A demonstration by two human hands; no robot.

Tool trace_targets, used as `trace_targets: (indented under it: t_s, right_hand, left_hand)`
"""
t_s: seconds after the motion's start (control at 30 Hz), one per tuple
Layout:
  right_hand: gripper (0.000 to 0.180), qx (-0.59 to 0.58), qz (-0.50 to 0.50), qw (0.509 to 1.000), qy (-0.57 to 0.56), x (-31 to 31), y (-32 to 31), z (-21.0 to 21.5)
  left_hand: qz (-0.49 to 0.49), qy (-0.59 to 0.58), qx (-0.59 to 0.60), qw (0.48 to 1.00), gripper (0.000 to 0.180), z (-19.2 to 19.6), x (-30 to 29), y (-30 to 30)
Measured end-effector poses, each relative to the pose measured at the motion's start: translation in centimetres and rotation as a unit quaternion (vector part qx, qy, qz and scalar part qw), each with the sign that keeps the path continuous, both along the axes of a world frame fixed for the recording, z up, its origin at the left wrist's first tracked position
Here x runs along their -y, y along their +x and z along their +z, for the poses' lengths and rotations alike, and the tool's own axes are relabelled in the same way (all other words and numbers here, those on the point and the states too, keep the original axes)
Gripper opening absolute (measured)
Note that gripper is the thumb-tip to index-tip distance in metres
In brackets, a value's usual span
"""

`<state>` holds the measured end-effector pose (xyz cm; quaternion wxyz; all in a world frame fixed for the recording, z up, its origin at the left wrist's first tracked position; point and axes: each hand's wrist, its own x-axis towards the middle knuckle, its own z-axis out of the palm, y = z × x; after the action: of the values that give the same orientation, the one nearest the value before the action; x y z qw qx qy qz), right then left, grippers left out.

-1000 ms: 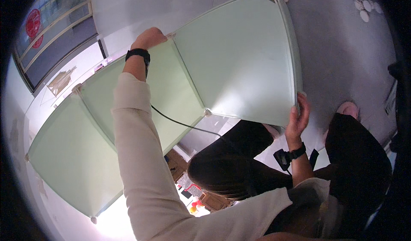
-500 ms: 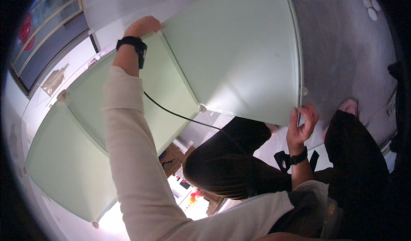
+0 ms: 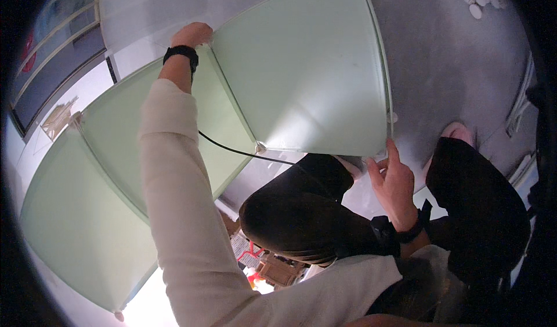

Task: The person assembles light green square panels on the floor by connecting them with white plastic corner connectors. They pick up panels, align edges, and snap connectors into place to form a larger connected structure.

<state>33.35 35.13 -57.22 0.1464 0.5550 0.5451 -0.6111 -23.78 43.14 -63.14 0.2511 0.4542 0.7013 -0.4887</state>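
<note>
The green cabinet [image 3: 223, 112] spans left to upper centre of the frame, its upper edge clasped by the left hand [image 3: 192, 35], seemingly for steadiness, the right hand [image 3: 396, 182] parting its fingers at a corner, grip unclear.

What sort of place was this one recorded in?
Probably a room in a home: pinkish slipper-like footwear, a red decoration on the barred window or door at upper left, and a smooth grey floor.
</note>
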Motion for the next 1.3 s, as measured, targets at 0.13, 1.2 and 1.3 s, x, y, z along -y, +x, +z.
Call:
trace_targets:
  t_s: [0.13, 1.2, 1.3]
  right_hand:
    - [0.038, -0.044, -0.093, 0.993, -0.057, -0.3, 0.4, -2.7]
    - [0.016, -0.044, -0.020, 0.939, 0.340, -10.0, -12.0, -6.2]
    - [0.014, -0.037, -0.012, 0.933, 0.357, -9.9, -12.2, -6.5]
  left_hand:
    - [0.057, 0.025, -0.045, 0.997, 0.034, -0.4, -0.3, 0.5]
    - [-0.015, 0.260, -0.141, 0.955, 0.028, 1.0, 2.3, 4.9]
    - [-0.035, 0.257, -0.134, 0.957, 0.027, 0.7, 2.4, 4.8]
